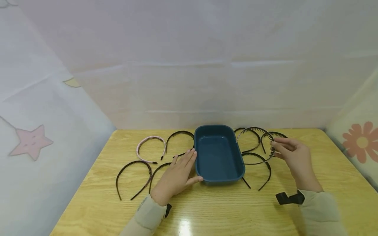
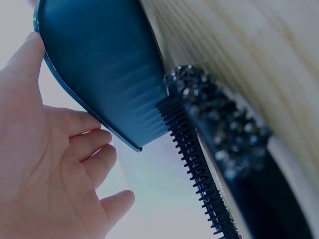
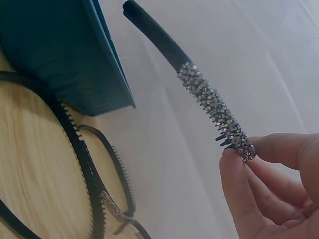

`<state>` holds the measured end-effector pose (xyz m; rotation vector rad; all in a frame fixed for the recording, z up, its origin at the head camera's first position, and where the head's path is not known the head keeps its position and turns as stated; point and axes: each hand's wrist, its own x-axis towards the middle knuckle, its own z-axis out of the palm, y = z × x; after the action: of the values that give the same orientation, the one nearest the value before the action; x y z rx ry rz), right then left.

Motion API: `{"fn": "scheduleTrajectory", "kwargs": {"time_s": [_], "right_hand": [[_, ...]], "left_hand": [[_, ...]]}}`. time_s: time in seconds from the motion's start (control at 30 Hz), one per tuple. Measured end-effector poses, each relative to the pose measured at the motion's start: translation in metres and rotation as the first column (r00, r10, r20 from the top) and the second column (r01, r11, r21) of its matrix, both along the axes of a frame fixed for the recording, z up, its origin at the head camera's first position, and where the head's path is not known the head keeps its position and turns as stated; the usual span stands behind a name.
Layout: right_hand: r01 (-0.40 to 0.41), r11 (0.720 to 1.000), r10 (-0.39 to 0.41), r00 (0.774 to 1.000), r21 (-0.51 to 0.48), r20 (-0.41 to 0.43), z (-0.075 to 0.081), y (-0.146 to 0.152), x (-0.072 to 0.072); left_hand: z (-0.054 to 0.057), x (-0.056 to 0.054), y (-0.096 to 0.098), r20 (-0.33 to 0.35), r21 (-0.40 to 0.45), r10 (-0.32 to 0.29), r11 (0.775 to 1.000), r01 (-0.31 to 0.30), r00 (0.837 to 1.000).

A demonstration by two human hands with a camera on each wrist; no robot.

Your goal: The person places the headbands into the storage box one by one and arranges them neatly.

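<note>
A deep blue rectangular plastic basin [image 1: 218, 160] stands on the table. My left hand [image 1: 177, 175] rests against its left rim, fingers extended; the left wrist view has the fingertips along the basin's edge. Up in the air at the basin's right side, my right hand [image 1: 295, 157] pinches a headband [image 3: 214, 107] between thumb and fingers. This headband is black with comb teeth inside and a band of sparkling stones. In the head view one end of it overlaps the basin's right rim.
Left of the basin lie a pink headband [image 1: 144, 140] and several black toothed ones, such as this black headband [image 1: 117, 178]. More black headbands, including one nearer headband [image 1: 270, 173], lie to the right. A pale cloth wall [image 1: 189, 91] rises behind the wooden table [image 1: 236, 209].
</note>
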<state>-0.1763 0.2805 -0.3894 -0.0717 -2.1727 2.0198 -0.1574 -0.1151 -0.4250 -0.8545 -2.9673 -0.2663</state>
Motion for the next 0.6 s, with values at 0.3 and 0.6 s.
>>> {"fn": "scheduleTrajectory", "kwargs": {"time_s": [0.3, 0.6], "right_hand": [[-0.017, 0.99, 0.018, 1.0, 0.139, 0.001, -0.003, -0.024, -0.01], [-0.026, 0.925, 0.056, 0.996, 0.378, -0.068, 0.003, -0.058, -0.026]], "left_hand": [[0.0, 0.0, 0.002, 0.038, 0.007, 0.004, 1.0, -0.004, 0.999], [0.0, -0.001, 0.0, 0.017, 0.016, -0.004, 1.0, 0.004, 1.0]]}}
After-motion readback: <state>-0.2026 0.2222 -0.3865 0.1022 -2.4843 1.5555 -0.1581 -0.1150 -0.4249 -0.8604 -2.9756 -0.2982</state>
